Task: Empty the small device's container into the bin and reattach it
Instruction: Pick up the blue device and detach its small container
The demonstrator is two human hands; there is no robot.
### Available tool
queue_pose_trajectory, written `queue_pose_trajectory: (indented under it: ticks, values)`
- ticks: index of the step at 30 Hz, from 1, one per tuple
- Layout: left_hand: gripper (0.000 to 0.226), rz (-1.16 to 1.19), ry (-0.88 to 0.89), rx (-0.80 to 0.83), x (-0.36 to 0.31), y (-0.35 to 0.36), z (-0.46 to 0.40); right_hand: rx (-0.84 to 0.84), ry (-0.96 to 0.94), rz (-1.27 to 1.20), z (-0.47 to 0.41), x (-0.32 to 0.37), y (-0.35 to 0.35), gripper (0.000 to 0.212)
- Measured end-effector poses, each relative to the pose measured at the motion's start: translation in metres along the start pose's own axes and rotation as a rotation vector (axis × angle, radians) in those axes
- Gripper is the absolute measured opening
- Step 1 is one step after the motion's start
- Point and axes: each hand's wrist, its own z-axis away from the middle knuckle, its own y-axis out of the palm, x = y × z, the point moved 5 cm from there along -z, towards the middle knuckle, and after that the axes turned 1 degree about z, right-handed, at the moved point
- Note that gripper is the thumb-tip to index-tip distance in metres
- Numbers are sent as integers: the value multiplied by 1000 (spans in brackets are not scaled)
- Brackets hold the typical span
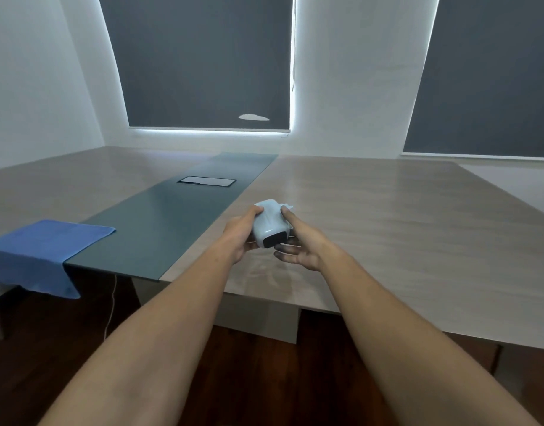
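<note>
A small white device (269,224) with a dark end face is held above the wooden table (387,229), near its front edge. My left hand (241,238) wraps its left side, thumb on top. My right hand (298,244) grips its right side, with the thumb pressed on the body and the fingers curled underneath. The dark end faces me. I cannot tell whether the container is attached. No bin is in view.
A dark green mat (172,222) runs down the table's middle with a rectangular cable hatch (206,181) in it. A blue cloth (40,250) hangs over the left front edge. Blinds cover two windows behind. A white cord (112,305) hangs below the table.
</note>
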Motion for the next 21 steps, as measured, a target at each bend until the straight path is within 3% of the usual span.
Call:
queue_pose_trajectory:
  ticks: [4, 16, 21]
  values:
    - [19, -21, 18, 33, -3, 11, 1, -34, -66, -3, 3, 2, -15, 48]
    - [45, -116, 113, 59, 0, 41, -12, -340, -253, -165, 9, 16, -93, 21]
    - [51, -190, 207, -65, 10, 54, -20, -431, -272, -153, 8, 17, -133, 15]
